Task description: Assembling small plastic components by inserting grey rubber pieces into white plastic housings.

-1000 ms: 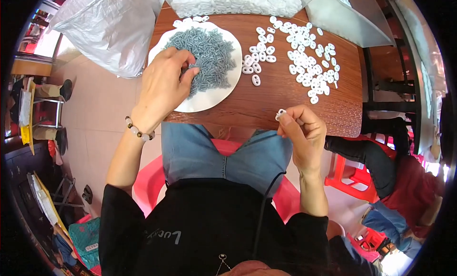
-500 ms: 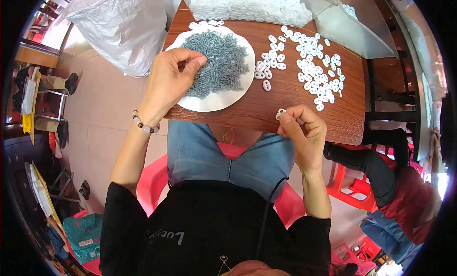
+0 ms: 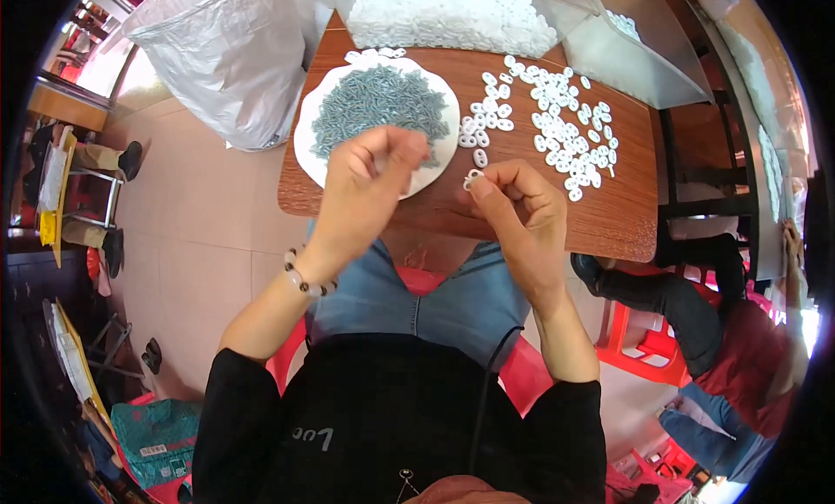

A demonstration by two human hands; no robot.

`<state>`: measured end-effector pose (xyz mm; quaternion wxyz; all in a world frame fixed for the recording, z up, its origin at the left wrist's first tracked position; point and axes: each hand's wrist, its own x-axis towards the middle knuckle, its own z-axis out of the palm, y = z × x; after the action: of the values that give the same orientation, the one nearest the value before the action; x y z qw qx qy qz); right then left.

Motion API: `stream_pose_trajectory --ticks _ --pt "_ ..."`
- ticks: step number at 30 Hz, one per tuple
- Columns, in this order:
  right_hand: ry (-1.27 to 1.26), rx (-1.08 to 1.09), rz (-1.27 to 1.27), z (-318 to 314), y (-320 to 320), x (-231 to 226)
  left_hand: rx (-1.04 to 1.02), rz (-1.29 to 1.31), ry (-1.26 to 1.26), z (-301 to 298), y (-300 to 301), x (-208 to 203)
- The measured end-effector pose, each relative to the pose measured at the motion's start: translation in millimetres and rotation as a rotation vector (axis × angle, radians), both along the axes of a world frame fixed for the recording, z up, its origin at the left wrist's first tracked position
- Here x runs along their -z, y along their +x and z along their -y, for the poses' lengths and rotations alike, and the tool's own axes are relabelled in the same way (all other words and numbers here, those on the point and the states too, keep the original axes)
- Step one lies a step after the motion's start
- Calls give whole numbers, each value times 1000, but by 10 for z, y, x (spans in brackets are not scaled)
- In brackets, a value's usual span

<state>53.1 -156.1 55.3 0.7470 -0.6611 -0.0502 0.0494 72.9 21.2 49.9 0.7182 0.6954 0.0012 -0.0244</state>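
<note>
My left hand [image 3: 370, 182] hovers over the near right part of a white scalloped plate [image 3: 303, 147] heaped with small grey screw-like pieces [image 3: 378, 104]. Its thumb and index finger are pinched together; whatever lies between them is blurred and too small to name. Just above the table's near edge, my right hand [image 3: 526, 217] grips a small white plastic piece with two holes [image 3: 472, 180] between thumb and fingertips. Loose white two-hole pieces [image 3: 570, 143] lie scattered over the wooden tabletop [image 3: 609, 217], with a smaller group beside the plate.
A clear bin [image 3: 452, 17] full of white pieces stands at the table's far side, with a grey scoop-like container [image 3: 639, 69] to its right. A large white sack [image 3: 222, 60] is on the floor at left. Another person in dark red [image 3: 748, 365] sits at the right.
My left hand has lifted off the pile and moved right, toward my right hand. My right hand has shifted left and slightly up, still with the white piece.
</note>
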Motion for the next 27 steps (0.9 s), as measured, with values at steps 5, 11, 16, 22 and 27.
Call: stream_pose_trajectory --ticks 5,11,16,22,27 --pt "53 6 32 124 -113 -26 90 -150 -182 312 -200 82" --pt "93 24 -35 253 -255 45 165 -220 -330 544 -300 49" --pt "125 47 -35 315 -319 119 165 -263 -333 594 -336 53" --pt "129 48 -39 345 -349 164 146 -295 -339 628 -368 60" --pt "116 24 -57 359 -365 158 180 -290 -319 600 -385 88"
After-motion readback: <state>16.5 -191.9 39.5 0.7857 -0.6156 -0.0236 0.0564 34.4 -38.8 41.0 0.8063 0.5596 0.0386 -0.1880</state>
